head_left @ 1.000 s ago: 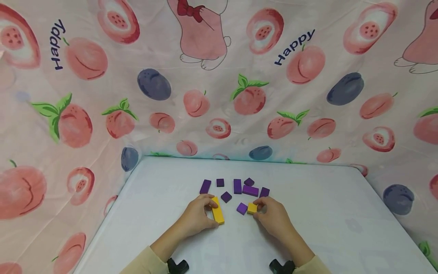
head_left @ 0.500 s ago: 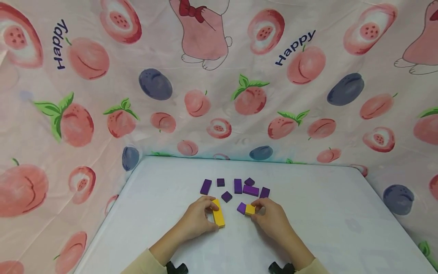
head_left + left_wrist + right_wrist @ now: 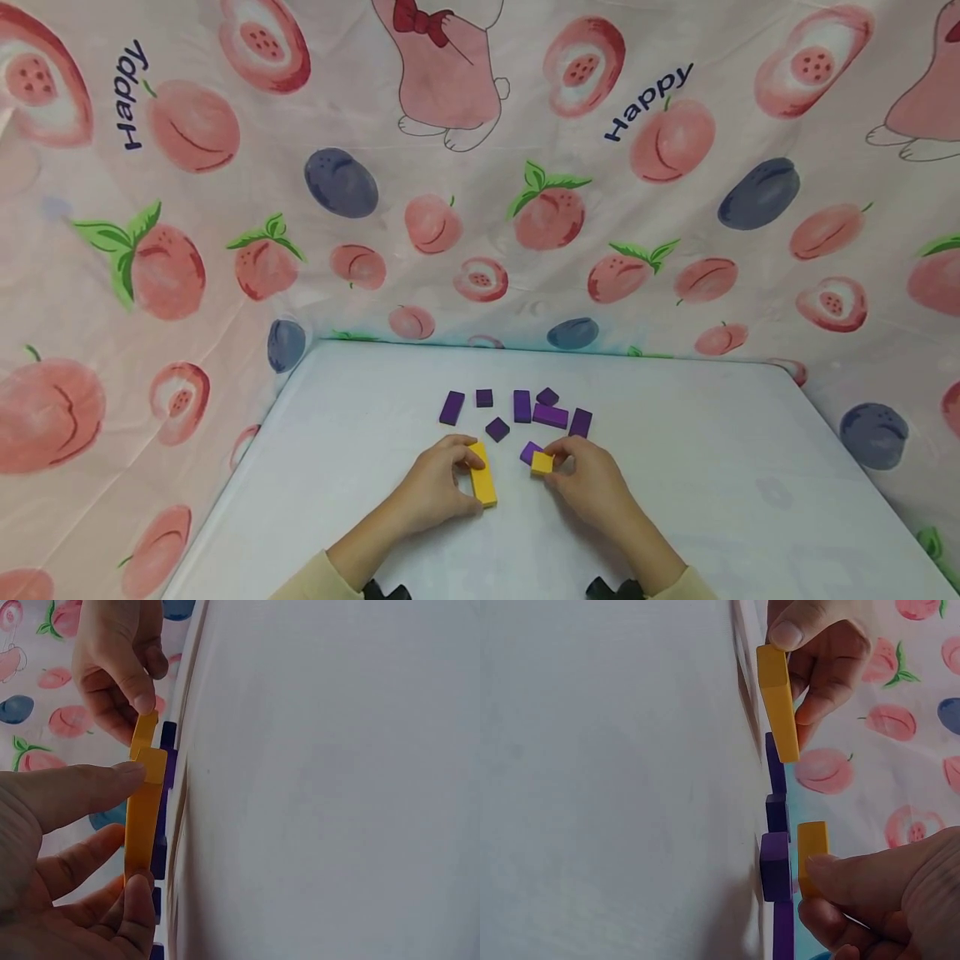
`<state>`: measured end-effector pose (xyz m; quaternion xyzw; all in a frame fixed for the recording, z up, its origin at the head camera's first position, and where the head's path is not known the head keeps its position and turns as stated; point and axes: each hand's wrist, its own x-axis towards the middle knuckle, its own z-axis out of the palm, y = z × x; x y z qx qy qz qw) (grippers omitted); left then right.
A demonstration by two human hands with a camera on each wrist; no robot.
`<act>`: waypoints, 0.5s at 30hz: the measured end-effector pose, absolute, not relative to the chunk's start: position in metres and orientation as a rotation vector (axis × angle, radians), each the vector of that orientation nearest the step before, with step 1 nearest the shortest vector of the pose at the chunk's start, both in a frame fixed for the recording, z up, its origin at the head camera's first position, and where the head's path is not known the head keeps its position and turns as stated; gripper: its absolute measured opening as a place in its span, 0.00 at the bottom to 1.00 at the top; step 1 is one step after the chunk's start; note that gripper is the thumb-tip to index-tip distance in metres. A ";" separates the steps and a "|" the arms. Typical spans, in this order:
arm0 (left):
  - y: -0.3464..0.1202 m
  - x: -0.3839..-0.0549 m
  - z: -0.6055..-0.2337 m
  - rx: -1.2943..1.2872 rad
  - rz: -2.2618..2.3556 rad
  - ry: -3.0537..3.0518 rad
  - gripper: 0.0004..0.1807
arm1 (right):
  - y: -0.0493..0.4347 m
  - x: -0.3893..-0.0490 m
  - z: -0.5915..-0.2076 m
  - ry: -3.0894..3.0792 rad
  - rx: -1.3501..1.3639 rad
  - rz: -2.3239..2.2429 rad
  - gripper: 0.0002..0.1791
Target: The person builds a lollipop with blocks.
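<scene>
My left hand [image 3: 442, 479] grips a long yellow block [image 3: 483, 477] by its two ends, thumb at the near end and fingers at the far one. In the left wrist view the thumb presses one end of this long yellow block [image 3: 144, 817]. My right hand [image 3: 592, 479] pinches a small yellow block [image 3: 542, 464] between thumb and fingertips. That small block overlaps a purple block [image 3: 529, 451] in the head view. From the right wrist view, the small yellow block [image 3: 813, 855] appears beside a purple block [image 3: 775, 866], with a narrow gap between them.
Beyond the hands several purple blocks lie scattered, among them a leaning-angled long one [image 3: 452, 408], a cube [image 3: 497, 429] and a flat long one [image 3: 551, 416]. The white table [image 3: 750, 483] backs onto a fruit-printed cloth [image 3: 480, 208].
My right hand has carried the small yellow block left and a little nearer, now overlapping the purple block. My left hand has drawn the long yellow block slightly nearer and to the right.
</scene>
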<state>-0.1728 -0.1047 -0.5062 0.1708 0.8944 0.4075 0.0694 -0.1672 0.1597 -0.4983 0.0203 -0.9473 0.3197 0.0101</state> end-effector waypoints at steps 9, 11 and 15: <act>-0.097 -0.167 -0.506 0.534 1.219 2.647 0.23 | 0.153 -0.165 -0.499 -2.990 0.059 1.000 0.16; -0.096 -0.166 -0.505 0.542 1.218 2.641 0.23 | 0.152 -0.165 -0.499 -3.002 0.051 1.006 0.16; -0.094 -0.164 -0.504 0.559 1.218 2.625 0.23 | 0.151 -0.164 -0.498 -3.014 0.047 1.002 0.16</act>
